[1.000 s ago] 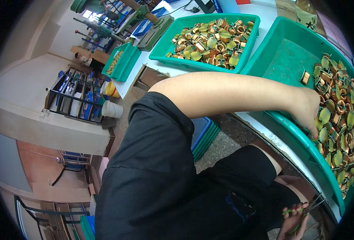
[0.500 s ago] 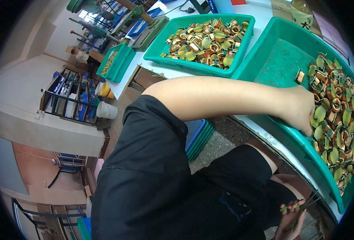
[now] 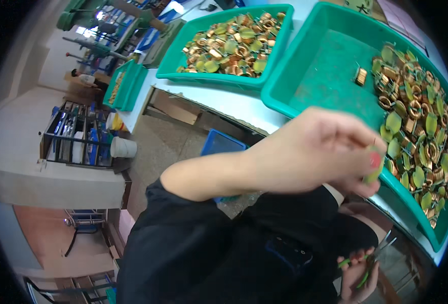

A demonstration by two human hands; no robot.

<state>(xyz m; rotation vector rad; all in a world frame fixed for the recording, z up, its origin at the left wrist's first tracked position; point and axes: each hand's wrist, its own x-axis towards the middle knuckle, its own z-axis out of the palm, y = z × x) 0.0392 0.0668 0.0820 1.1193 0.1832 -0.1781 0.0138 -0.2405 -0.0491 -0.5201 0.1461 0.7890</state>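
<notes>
My left hand [image 3: 315,152], blurred by motion, hovers off the near edge of a large green tray [image 3: 330,66]. Its fingers are closed on a small coil, of which mostly a yellow-green base [image 3: 372,175] shows, with a pinkish-red spot beside it. Copper-wound coils [image 3: 416,126] with yellow-green bases are heaped along the tray's right side, and a single coil [image 3: 361,76] lies apart on its floor. Low by my legs, my right hand [image 3: 356,283] grips pliers [image 3: 368,266] with green handles; their slim metal jaws are parted.
A second green tray [image 3: 208,78] full of similar coils stands left of the first on the white table [image 3: 234,104]. Beyond are a smaller green bin [image 3: 138,81] and a green machine [image 3: 82,15]. A blue crate [image 3: 221,144] sits below the table edge. Another person [image 3: 87,78] is far off.
My left hand has come up out of the coil heap and back toward my body, carrying a coil. My right hand stays low with the pliers. The whole view has shifted slightly.
</notes>
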